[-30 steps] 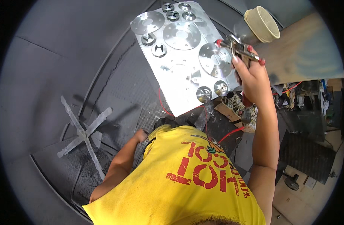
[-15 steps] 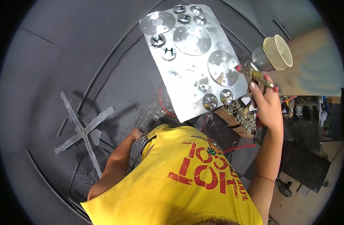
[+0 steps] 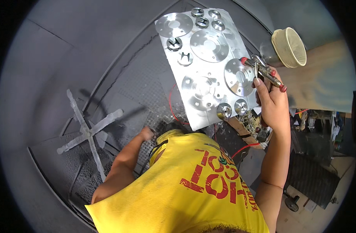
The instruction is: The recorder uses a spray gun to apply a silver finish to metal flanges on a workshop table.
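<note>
My right hand (image 3: 274, 101) is closed around a metal spray gun (image 3: 260, 70) with red ends, which hangs over the right edge of a pale board (image 3: 189, 121). A shiny round disc (image 3: 237, 79) lies just beneath the gun. More large discs with small holes, such as the middle one (image 3: 209, 46), rest on the board. Several small round caps (image 3: 184, 58), some bearing a dark emblem, and small cone-shaped pieces (image 3: 224, 111) lie between them. Away from the board, my left hand (image 3: 147, 133) is curled low by my side; its fingers are partly hidden.
A cup with a cream rim (image 3: 293, 46) is beyond the gun. Below the board's right corner is an open cardboard box (image 3: 244, 132) of crumpled scraps, with a red hose (image 3: 246, 148) alongside. A grey-coated cross-shaped stand (image 3: 86, 134) is at the left.
The view has shifted, so the board appears farther right and lower. Relative to the board, my right hand has moved the spray gun left and away from me, over the right disc.
</note>
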Tool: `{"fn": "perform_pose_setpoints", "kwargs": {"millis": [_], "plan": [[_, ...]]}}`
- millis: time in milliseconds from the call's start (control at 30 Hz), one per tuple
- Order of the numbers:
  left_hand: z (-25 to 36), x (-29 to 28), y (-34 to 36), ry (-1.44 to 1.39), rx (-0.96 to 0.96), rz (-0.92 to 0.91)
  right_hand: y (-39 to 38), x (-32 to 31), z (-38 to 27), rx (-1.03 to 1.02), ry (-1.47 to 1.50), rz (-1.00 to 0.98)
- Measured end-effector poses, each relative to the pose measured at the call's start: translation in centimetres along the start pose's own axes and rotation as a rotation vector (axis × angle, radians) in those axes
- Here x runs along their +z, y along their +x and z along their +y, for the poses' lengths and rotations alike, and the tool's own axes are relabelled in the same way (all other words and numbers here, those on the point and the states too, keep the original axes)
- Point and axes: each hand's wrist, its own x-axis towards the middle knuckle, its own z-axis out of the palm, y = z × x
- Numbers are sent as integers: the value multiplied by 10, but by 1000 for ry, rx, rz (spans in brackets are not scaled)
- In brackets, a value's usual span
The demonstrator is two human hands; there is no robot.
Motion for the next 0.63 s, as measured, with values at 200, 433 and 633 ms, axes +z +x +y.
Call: {"fn": "perform_pose_setpoints", "kwargs": {"millis": [200, 433, 633], "plan": [[-28, 12, -2, 85, -48, 35, 16, 11, -27, 61, 244, -303], [-17, 3, -7, 12, -63, 19, 66, 23, -14, -145, -123, -15], [-41, 17, 17, -43, -92, -42, 104, 11, -3, -183, -172, 87]]}}
